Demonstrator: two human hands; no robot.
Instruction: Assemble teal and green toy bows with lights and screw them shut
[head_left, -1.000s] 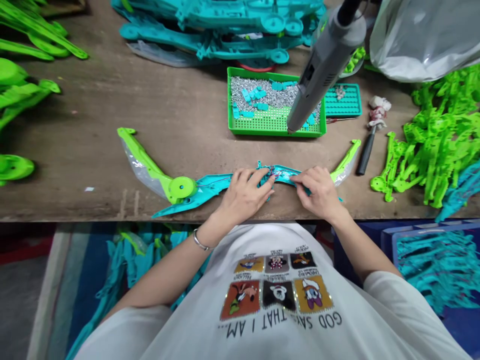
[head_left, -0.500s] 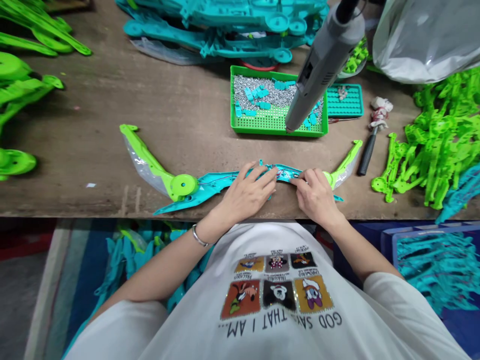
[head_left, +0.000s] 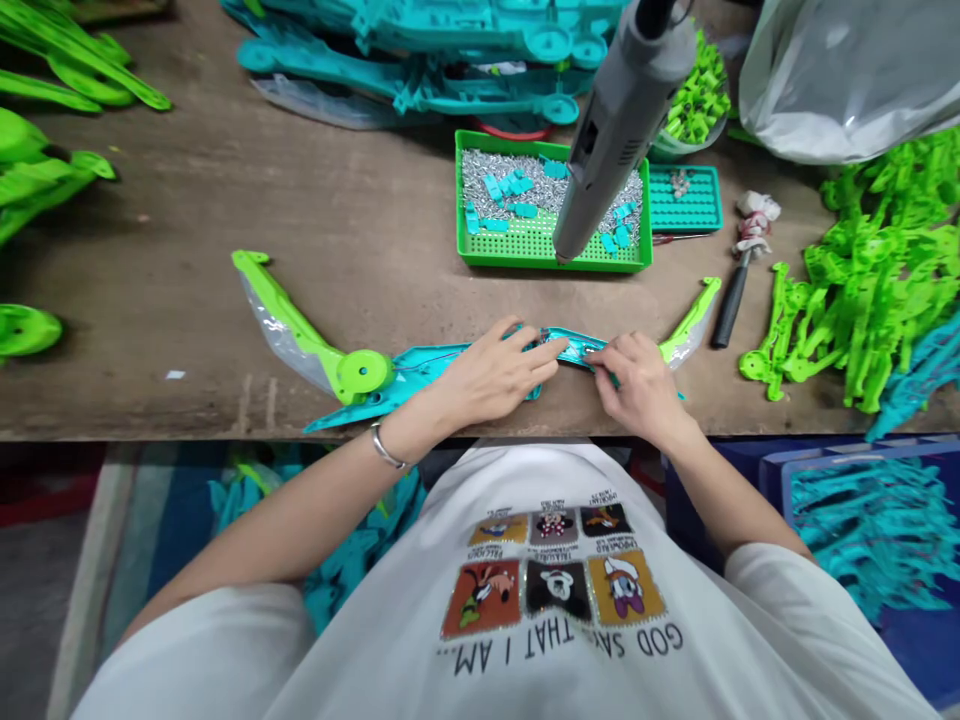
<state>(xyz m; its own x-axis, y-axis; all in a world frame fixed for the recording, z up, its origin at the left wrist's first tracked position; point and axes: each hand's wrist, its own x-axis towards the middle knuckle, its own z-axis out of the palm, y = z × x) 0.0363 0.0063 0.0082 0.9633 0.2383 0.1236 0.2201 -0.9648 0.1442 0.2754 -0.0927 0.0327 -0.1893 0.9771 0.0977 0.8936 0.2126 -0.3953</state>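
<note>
A long teal plastic part point(head_left: 421, 368) lies along the table's near edge, thin wires running inside it. At its ends sit a green arm with a round hub point(head_left: 363, 372) on the left and a smaller green arm point(head_left: 694, 322) on the right, both with clear film. My left hand point(head_left: 501, 372) rests over the middle of the teal part, fingers bent and pressing it down. Its right portion is under my right hand point(head_left: 637, 385), whose thumb and fingertips are pinched together at the channel; what they pinch is too small to make out.
A green basket point(head_left: 525, 262) of screws and small teal pieces stands beyond the hands, a grey electric screwdriver point(head_left: 611, 130) hanging over it. Right of it are a teal tray point(head_left: 684, 200), a black-handled hammer point(head_left: 731, 305) and piled green parts point(head_left: 877, 290). Teal parts point(head_left: 420, 75) are stacked behind.
My left hand has shifted slightly left along the teal part. My right hand has moved a little right, its fingers still pinched. The screwdriver hangs slightly farther left.
</note>
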